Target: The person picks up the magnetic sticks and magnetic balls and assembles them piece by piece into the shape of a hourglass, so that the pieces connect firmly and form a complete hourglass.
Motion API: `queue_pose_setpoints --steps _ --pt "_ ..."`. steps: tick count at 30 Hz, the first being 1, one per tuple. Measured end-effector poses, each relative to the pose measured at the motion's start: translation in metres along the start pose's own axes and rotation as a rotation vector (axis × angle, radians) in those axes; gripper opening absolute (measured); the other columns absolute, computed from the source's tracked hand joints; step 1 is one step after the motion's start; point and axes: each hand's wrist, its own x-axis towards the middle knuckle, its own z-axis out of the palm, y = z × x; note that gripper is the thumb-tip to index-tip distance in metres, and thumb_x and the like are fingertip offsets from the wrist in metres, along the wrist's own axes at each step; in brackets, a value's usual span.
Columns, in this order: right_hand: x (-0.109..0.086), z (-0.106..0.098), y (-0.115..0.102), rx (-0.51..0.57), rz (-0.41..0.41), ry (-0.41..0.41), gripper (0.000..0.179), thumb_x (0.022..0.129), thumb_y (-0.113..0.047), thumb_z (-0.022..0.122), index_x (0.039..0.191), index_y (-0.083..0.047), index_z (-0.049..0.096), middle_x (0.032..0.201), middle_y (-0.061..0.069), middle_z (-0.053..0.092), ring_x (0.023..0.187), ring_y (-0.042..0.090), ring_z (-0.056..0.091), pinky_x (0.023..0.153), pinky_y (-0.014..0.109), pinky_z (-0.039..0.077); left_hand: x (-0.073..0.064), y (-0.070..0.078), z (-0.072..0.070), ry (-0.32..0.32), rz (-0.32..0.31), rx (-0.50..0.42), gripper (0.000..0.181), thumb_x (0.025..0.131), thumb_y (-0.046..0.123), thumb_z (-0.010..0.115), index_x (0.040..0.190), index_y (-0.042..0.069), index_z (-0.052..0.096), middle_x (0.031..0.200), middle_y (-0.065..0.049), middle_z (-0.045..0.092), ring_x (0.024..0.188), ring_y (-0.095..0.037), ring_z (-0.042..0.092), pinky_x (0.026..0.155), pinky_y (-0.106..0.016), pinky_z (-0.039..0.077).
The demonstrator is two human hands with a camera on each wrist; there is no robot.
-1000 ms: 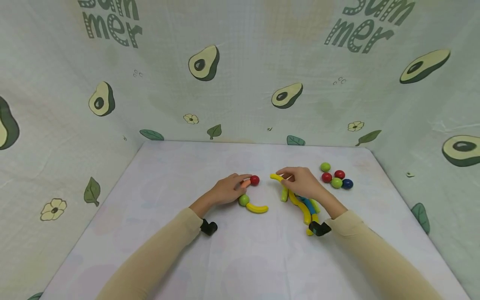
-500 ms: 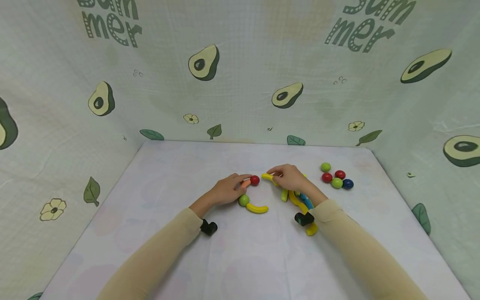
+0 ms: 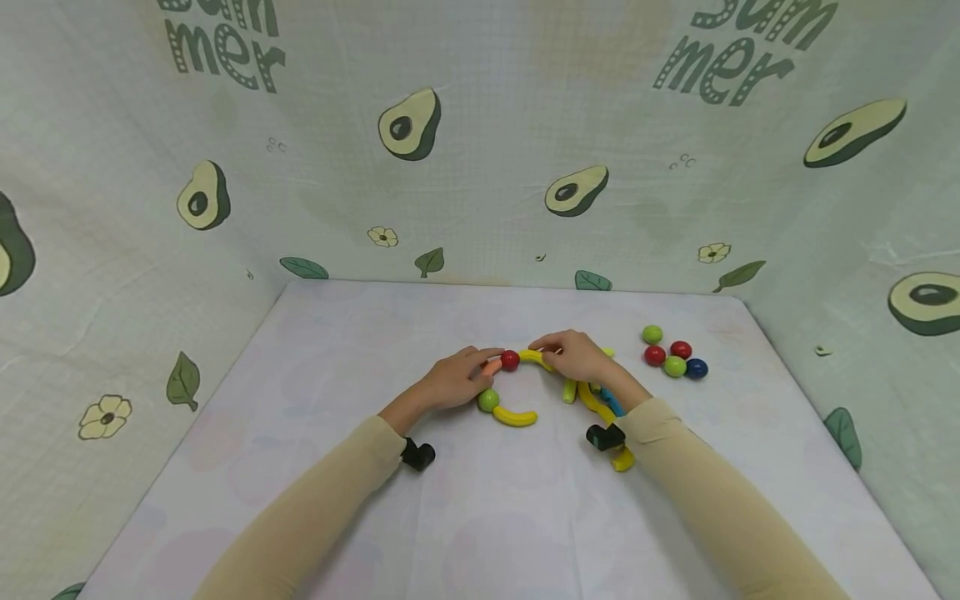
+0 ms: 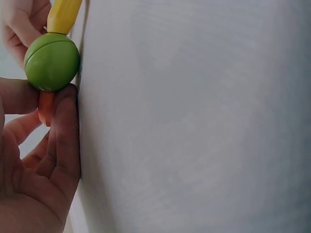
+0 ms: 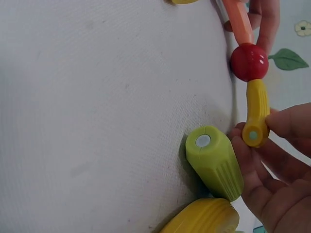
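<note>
My left hand (image 3: 453,379) pinches an orange magnetic stick (image 5: 239,24) between thumb and fingers. A green ball (image 4: 52,63) meets one end of that stick, and a curved yellow stick (image 3: 515,416) extends from the ball towards the right. At the orange stick's other end sits a red ball (image 5: 250,62). My right hand (image 3: 576,357) pinches a second yellow stick (image 5: 257,104) near its outer end, where a pale round magnet shows. The far end of this stick touches the red ball. My fingers partly cover both held sticks in the head view.
Close under my right hand lie loose sticks: a lime green one (image 5: 216,165), a thick yellow one (image 5: 204,218) and a blue one (image 3: 611,402), partly hidden by the arm. Further right are several loose balls, among them a dark blue ball (image 3: 697,369).
My right hand has moved left with the yellow stick, closing the gap to the red ball until they touch. My left hand has stayed in place.
</note>
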Motion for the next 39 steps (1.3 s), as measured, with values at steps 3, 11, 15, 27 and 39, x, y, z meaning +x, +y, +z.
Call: queue_pose_setpoints --steps 3,11,15,27,39 --pt "-0.002 -0.001 0.001 0.005 -0.007 -0.011 0.037 0.103 -0.012 0.065 0.139 -0.010 0.069 0.132 0.019 0.068 0.107 0.030 0.065 0.094 0.042 0.060 0.001 0.000 0.000 -0.004 0.000 0.000 0.057 0.109 0.038 0.058 0.163 0.037 0.042 0.140 -0.003 0.058 0.108 -0.024 0.058 0.101 -0.048 0.051" --pt "-0.003 0.000 0.002 -0.009 -0.039 -0.003 0.038 0.099 -0.010 0.073 0.137 -0.009 0.070 0.130 0.020 0.068 0.109 0.031 0.069 0.095 0.043 0.061 0.000 0.000 -0.002 -0.011 -0.012 -0.005 0.059 0.108 0.038 0.059 0.164 0.036 0.040 0.136 -0.004 0.058 0.105 -0.024 0.057 0.095 -0.044 0.051" --pt "0.000 0.003 -0.001 -0.024 -0.056 0.002 0.039 0.099 -0.009 0.071 0.138 -0.009 0.070 0.131 0.019 0.069 0.108 0.030 0.068 0.095 0.043 0.060 0.001 -0.003 -0.002 -0.009 -0.011 -0.008 0.063 0.105 0.036 0.062 0.164 0.034 0.041 0.123 -0.003 0.058 0.097 -0.022 0.057 0.081 -0.038 0.047" --pt "0.004 0.008 -0.005 -0.010 -0.055 0.075 0.035 0.097 -0.006 0.075 0.132 -0.008 0.073 0.131 0.017 0.071 0.112 0.032 0.067 0.100 0.047 0.058 0.008 -0.006 -0.003 -0.002 0.055 -0.091 0.054 0.104 0.031 0.065 0.155 0.022 0.051 0.105 -0.002 0.064 0.085 -0.019 0.062 0.074 -0.033 0.052" --pt "0.012 0.020 -0.013 0.006 -0.082 0.117 0.031 0.094 -0.002 0.077 0.125 -0.008 0.078 0.124 0.012 0.076 0.107 0.029 0.067 0.097 0.044 0.058 0.005 -0.005 -0.006 -0.007 0.082 -0.041 0.049 0.103 0.032 0.067 0.150 0.021 0.056 0.087 0.000 0.064 0.074 -0.016 0.057 0.068 -0.030 0.047"
